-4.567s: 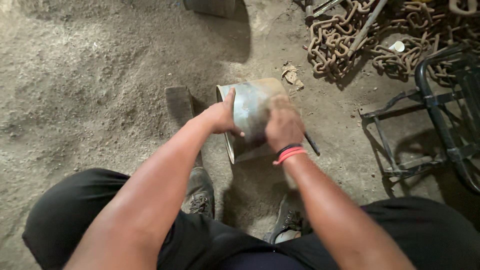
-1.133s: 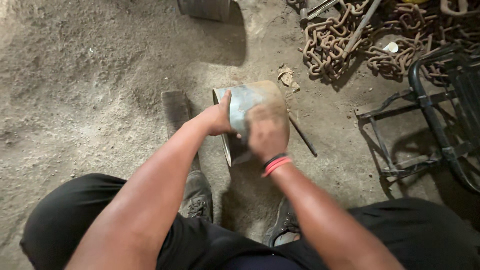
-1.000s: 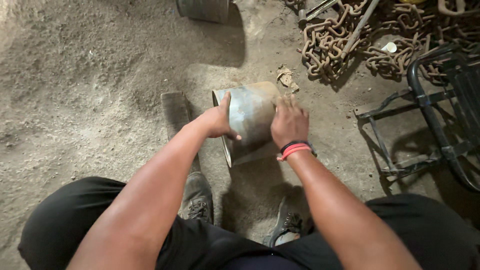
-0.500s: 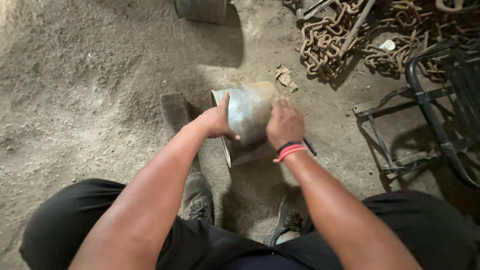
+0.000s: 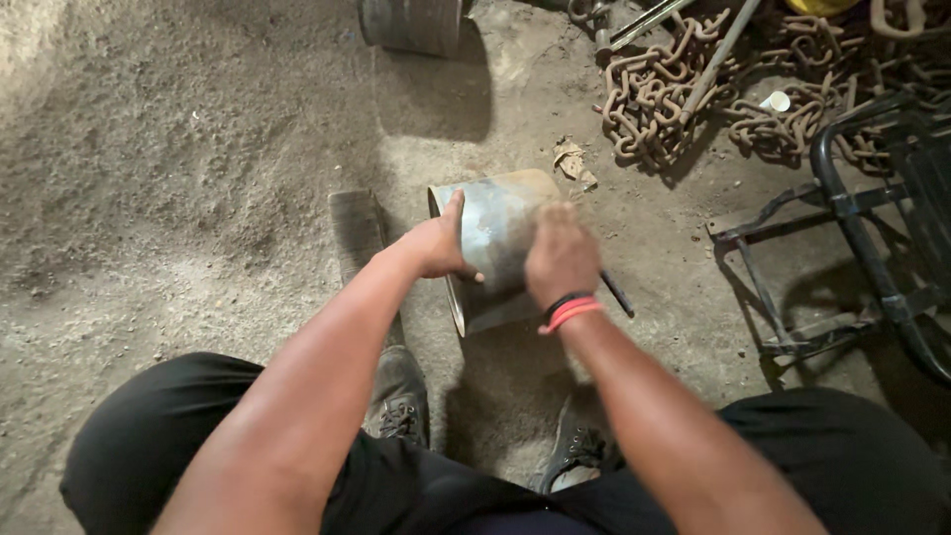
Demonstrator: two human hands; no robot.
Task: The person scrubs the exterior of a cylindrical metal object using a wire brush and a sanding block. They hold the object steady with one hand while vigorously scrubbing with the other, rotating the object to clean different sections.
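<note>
A short grey metal cylinder (image 5: 492, 213) with a rusty far rim lies on its side on the dirt floor between my feet. My left hand (image 5: 439, 245) grips its left rim, thumb over the edge. My right hand (image 5: 560, 256), with a black and a red band at the wrist, presses flat on top of the cylinder. Its fingers are blurred, and anything under the palm is hidden. A thin dark rod (image 5: 619, 295) lies on the ground just right of that wrist.
A flat dark block (image 5: 355, 226) lies left of the cylinder. Rusty chains (image 5: 654, 89) and bars are piled at the top right, beside a black metal frame (image 5: 852, 213). A round drum (image 5: 411, 22) stands at the top. My shoes (image 5: 401, 401) rest below the cylinder.
My right hand has slid back and forth over the top of the cylinder, ending a little nearer to me. My left hand keeps its grip on the rim.
</note>
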